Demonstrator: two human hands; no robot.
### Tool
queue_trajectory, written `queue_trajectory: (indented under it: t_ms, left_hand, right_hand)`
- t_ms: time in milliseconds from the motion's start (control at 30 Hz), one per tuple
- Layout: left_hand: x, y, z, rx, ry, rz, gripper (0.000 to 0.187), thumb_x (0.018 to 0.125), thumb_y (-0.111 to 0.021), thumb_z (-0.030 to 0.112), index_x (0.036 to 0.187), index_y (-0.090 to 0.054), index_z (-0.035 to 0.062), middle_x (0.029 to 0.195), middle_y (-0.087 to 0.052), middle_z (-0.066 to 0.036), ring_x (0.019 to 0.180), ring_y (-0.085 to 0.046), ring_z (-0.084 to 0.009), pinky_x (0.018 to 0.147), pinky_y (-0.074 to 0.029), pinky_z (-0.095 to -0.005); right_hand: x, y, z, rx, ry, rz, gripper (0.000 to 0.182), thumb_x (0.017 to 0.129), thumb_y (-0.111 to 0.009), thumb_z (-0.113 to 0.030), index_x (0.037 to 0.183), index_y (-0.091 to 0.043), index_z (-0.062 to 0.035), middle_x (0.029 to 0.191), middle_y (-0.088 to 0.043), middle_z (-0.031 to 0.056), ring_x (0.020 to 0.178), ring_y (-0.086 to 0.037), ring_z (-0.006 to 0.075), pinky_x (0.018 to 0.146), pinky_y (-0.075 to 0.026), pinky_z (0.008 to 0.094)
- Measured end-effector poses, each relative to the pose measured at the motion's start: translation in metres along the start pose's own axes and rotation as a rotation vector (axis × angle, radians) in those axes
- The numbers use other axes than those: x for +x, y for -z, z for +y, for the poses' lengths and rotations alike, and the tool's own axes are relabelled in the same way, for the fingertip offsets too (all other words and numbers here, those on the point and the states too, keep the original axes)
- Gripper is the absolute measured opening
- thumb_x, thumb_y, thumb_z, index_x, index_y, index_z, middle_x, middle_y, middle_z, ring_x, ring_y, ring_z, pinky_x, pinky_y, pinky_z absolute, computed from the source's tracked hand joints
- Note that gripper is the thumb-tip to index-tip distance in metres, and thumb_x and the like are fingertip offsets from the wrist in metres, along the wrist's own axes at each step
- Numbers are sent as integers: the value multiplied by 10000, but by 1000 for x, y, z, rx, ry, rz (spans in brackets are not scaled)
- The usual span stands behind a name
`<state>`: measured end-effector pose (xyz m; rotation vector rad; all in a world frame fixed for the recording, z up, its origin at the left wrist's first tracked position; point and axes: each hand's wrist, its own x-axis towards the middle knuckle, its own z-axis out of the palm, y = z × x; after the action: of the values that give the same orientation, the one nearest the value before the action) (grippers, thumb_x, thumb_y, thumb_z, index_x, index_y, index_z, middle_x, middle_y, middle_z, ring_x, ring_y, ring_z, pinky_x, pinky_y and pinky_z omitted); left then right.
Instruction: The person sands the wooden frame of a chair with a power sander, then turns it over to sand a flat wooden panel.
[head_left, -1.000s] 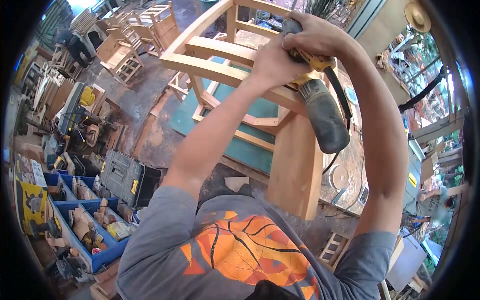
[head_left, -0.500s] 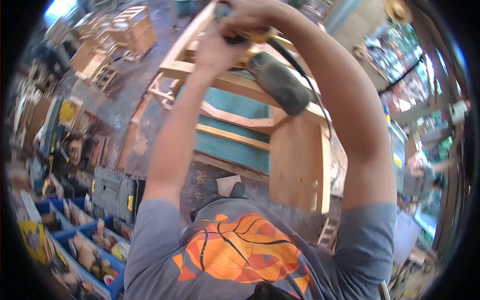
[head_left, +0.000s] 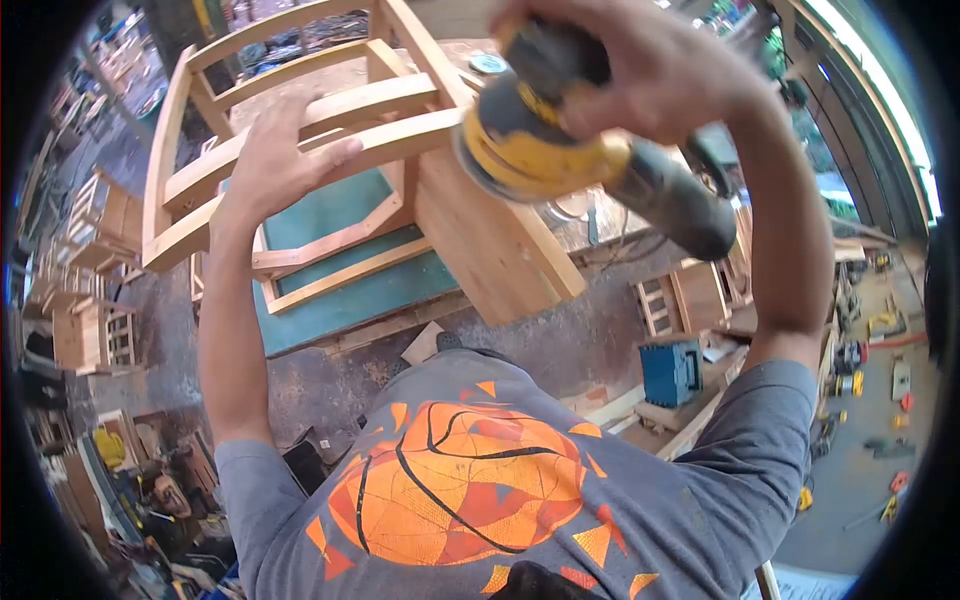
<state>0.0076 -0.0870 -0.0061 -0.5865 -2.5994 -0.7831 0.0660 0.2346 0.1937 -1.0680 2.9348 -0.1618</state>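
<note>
A wooden chair (head_left: 385,142) lies tipped over on the workbench, its rails and legs toward the far left and a broad seat panel (head_left: 485,235) slanting down at the right. My left hand (head_left: 270,165) grips its near rails, thumb stretched along the wood and fingers over the slats. In my right hand (head_left: 660,75) is a yellow and black orbital sander (head_left: 535,150), held up at the chair's right side. The sander's round pad overlaps the end of a rail in this view, and its dark dust bag (head_left: 680,205) points to the lower right.
The chair rests over a green board (head_left: 370,300) on the bench. More wooden chairs (head_left: 85,330) stand on the floor at left. A blue box (head_left: 670,372) sits at the right, near a board of hung tools (head_left: 885,400). Clutter fills the lower left.
My left hand has left the sander and moved onto the chair rails. My right hand has carried the sander to the right. The view has turned, showing more of the chair.
</note>
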Motion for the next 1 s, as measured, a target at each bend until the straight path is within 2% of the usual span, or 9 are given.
queue_trajectory:
  t_ms: [33, 100, 200, 367, 467, 600, 767, 867, 1000]
  left_hand:
    - [6, -7, 8, 38, 24, -109, 881, 836, -803, 526, 1483, -487, 20, 1493, -527, -234, 1409, -487, -387, 1182, -381, -449]
    - [18, -17, 14, 86, 38, -246, 957, 777, -823, 567, 1488, -488, 21, 1529, -490, -239, 1437, -448, -406, 1202, -362, -468]
    - [24, -25, 19, 223, 48, -275, 1032, 750, -780, 688, 1503, -490, 44, 1529, -499, -199, 1431, -453, -394, 1204, -356, -504]
    - [20, -30, 13, 218, 61, -269, 1037, 740, -785, 683, 1513, -491, 58, 1562, -471, -185, 1461, -423, -380, 1237, -288, -520]
    - [20, -30, 12, 229, 63, -229, 1023, 743, -783, 673, 1510, -500, 59, 1573, -464, -183, 1470, -416, -367, 1247, -256, -532]
    - [21, -30, 1, 225, 43, -221, 1008, 736, -778, 679, 1488, -527, 55, 1580, -463, -180, 1480, -409, -356, 1248, -244, -545]
    - [16, -30, 3, 214, 65, -168, 988, 729, -787, 656, 1475, -544, 55, 1566, -481, -174, 1474, -417, -354, 1248, -242, -545]
    - [15, -32, 4, 217, 78, -163, 982, 724, -796, 643, 1475, -546, 61, 1560, -489, -174, 1476, -414, -356, 1254, -236, -544]
    - [18, -28, 7, 214, 87, -186, 974, 718, -807, 634, 1474, -551, 76, 1554, -496, -176, 1484, -406, -355, 1259, -236, -543]
  right_hand:
    - [-20, -16, 13, 34, 26, -15, 706, 628, -775, -152, 1306, -586, -90, 1121, -663, 149, 1052, -674, 301, 940, -542, 410]
    - [-58, -43, 21, 22, -88, -100, 710, 631, -765, -162, 1313, -577, -109, 1181, -624, 136, 1104, -644, 308, 967, -532, 415]
    - [-97, -64, 14, 72, -286, -134, 689, 627, -749, -196, 1288, -579, -103, 1171, -608, 133, 1110, -640, 327, 988, -521, 422]
    - [-96, -68, 10, 277, -407, -145, 646, 645, -728, -231, 1261, -577, -109, 1119, -629, 145, 1072, -644, 367, 958, -513, 441]
    - [-65, -71, 2, 37, -393, -150, 654, 647, -731, -242, 1268, -569, -114, 1103, -617, 157, 1036, -643, 368, 943, -510, 443]
    - [-16, -75, 12, 23, -293, -141, 697, 642, -737, -268, 1295, -549, -115, 1073, -594, 169, 1003, -633, 380, 928, -508, 454]
    - [11, -80, 23, 47, -219, -108, 686, 649, -734, -264, 1291, -560, -99, 1057, -661, 178, 1009, -650, 359, 932, -511, 438]
    - [19, -75, 22, 109, -344, -131, 676, 659, -731, -264, 1291, -563, -92, 1032, -660, 184, 989, -652, 363, 916, -512, 435]
    - [32, -79, 20, -34, -259, -98, 673, 668, -727, -279, 1292, -564, -88, 1053, -664, 197, 979, -658, 356, 891, -520, 445]
